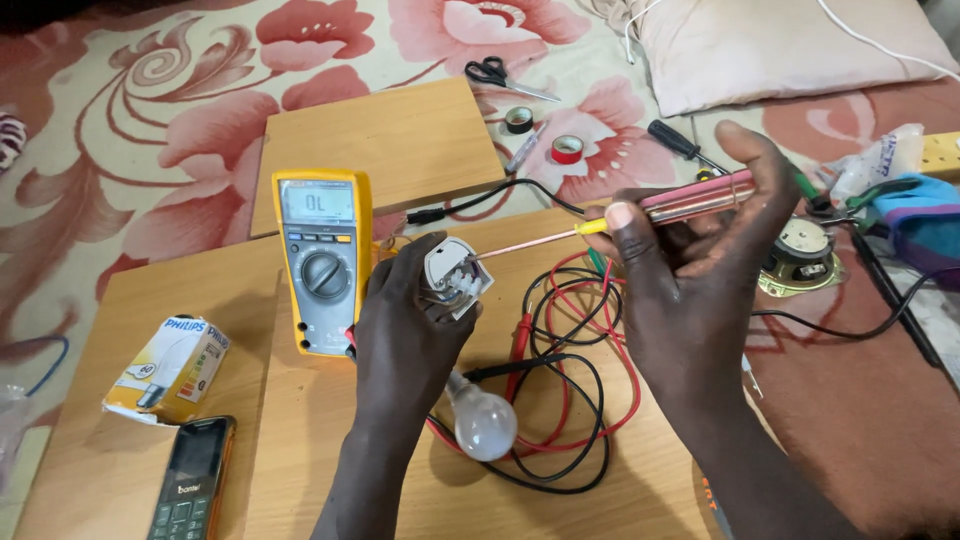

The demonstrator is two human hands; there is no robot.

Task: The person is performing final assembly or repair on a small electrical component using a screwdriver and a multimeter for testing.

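**Screwdriver tip at a white lamp holder, over wooden boards**

Left hand [405,320] closed around a white lamp holder [455,275], held up above the wooden board [330,440]; open back of the holder faces the camera; whether the frosted bulb [485,425] lying just below the wrist is fitted to it cannot be told. Right hand [690,270] wrapped around a screwdriver [640,215] with a clear pink handle, thumb on the yellow collar; thin shaft runs left, tip touching the holder's terminals. Both hands full, neither spread.

Yellow multimeter [322,262] stands just left of the left hand, tilted, dial in the middle, display lit. Red and black test leads [575,390] coiled loosely on the board between and under the two hands. Bulb carton [170,368] and a mobile phone [190,480] at the near left edge. Farther off on the floral bedspread [150,120]: scissors [500,75], black tape roll [518,120], red tape roll [567,149], a small loudspeaker [800,255] at right, a cushion [780,45] at top right.
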